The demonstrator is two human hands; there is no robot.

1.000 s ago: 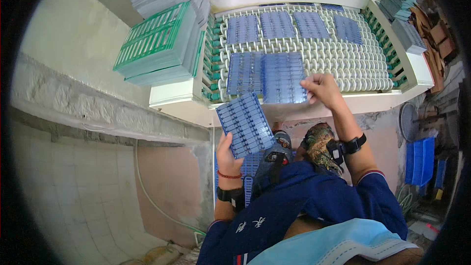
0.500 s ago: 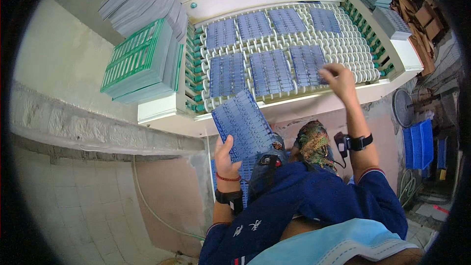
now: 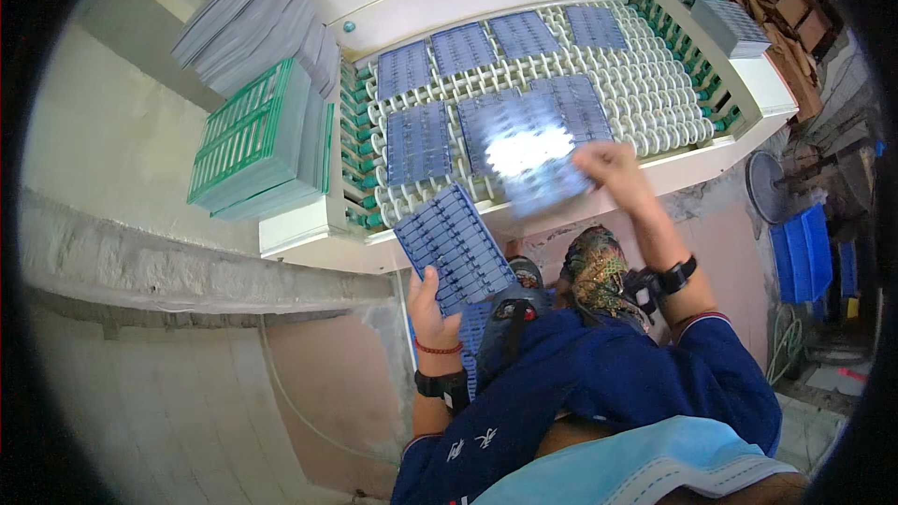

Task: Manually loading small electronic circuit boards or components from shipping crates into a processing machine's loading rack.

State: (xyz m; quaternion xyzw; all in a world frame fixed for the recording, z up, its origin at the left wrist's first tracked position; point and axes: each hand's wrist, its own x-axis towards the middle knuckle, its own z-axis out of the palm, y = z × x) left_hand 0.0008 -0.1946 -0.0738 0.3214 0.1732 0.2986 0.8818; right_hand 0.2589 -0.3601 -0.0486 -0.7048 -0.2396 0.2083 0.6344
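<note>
Fingers of the left hand (image 3: 432, 304) clasp a stack of blue ribbed plastic sheets (image 3: 455, 248) below the white roller conveyor (image 3: 655, 93); the right hand (image 3: 613, 171) pinches one glossy blue sheet (image 3: 535, 161) (blurred) over its near edge.

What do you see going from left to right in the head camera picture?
Green trays → left hand holding blue sheets → right hand on a shiny sheet → fan → blue bins.

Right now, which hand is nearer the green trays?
Left. The left hand holds a blue sheet just right of and below the green trays; the right hand is farther right, over the rollers.
</note>
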